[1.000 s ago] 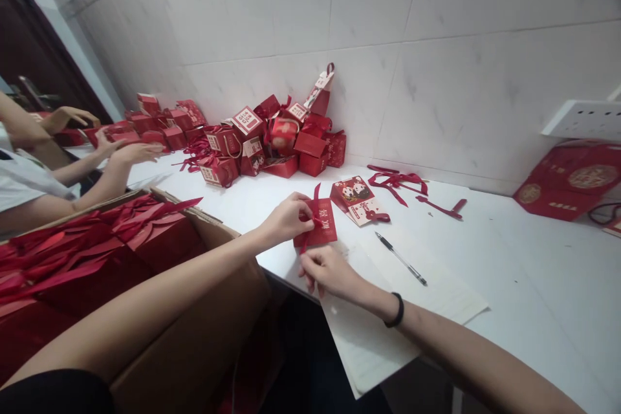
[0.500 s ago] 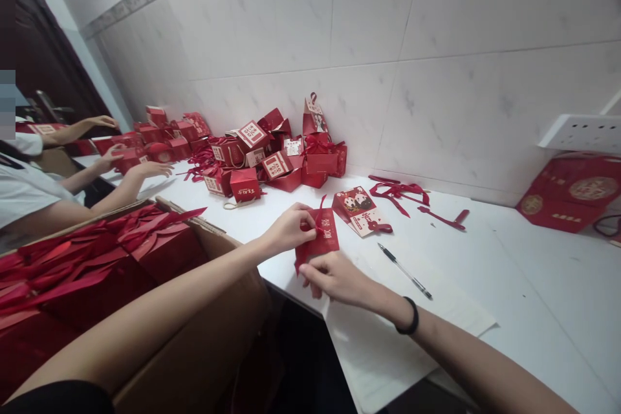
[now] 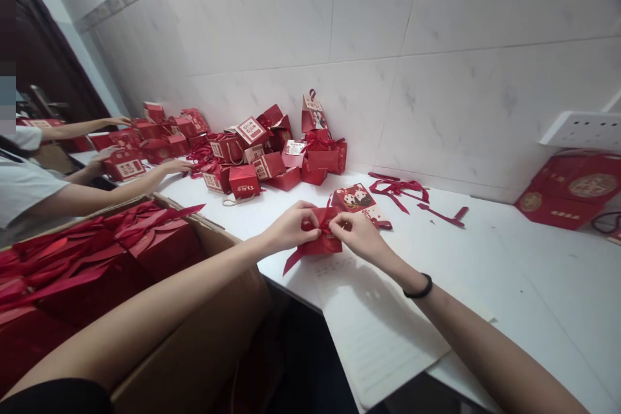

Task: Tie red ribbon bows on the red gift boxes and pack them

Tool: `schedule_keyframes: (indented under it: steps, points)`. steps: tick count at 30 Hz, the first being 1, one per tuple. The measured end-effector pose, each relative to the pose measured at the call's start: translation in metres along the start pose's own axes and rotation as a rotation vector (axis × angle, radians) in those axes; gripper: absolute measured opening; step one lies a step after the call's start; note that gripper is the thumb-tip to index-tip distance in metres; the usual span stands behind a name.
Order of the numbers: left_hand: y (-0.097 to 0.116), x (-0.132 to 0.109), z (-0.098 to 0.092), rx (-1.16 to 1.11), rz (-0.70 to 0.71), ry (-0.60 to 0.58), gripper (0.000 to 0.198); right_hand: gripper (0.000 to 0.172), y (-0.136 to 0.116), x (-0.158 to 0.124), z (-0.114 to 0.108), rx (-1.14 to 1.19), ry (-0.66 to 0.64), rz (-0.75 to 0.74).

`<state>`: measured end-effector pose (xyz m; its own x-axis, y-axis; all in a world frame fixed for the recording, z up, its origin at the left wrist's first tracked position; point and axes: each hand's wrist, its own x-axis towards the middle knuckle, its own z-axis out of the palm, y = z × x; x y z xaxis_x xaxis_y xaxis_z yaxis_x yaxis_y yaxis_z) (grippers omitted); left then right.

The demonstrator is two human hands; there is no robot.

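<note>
A small flat red gift box stands at the near edge of the white table, with a red ribbon trailing off its lower left. My left hand pinches the ribbon at the box's top from the left. My right hand pinches the same ribbon from the right, fingertips almost touching the left hand's. A black band circles my right wrist. Just behind the box lies a flat printed gift box.
A heap of folded red gift boxes lies against the tiled wall. Loose red ribbons lie beyond. A cardboard carton of red ribbons stands at my left. Lined paper lies under my right arm. Another person's arms reach to boxes at far left.
My right hand rose from below the box to its top and now grips the ribbon opposite my left hand. The pen is now hidden behind my right arm. The camera shifted slightly.
</note>
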<state>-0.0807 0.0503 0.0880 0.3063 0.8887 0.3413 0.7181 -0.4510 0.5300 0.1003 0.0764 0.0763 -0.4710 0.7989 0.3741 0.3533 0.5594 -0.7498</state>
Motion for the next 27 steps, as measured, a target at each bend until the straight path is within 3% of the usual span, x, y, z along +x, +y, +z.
schedule_keyframes:
  steps: [5,11,15,21,25,27]
  points:
    - [0.0002,0.0011,-0.0004,-0.023,-0.031,-0.010,0.008,0.021,0.0052,0.0044,-0.0056,0.272,-0.159,0.287]
    - [-0.0002,-0.0005,0.0008,0.012,0.002,0.015,0.008,0.023,-0.0014,-0.0028,-0.0003,-0.051,0.002,0.073]
    - [0.0006,-0.0018,0.0008,-0.003,-0.005,0.021,0.006,0.003,-0.0002,-0.0047,0.0027,-0.212,0.079,-0.051]
    - [0.0013,-0.0006,0.0009,-0.007,-0.012,0.035,0.006,0.008,0.0033,-0.0026,0.0031,-0.098,0.150,-0.109]
    - [0.0020,0.0002,0.0013,-0.011,-0.012,0.035,0.006,0.025,0.0006,-0.0039,0.0036,-0.027,0.138,-0.074]
    - [0.0019,0.0000,0.0012,-0.018,-0.009,0.030,0.006,0.026,0.0001,-0.0043,0.0039,-0.028,0.127,-0.050]
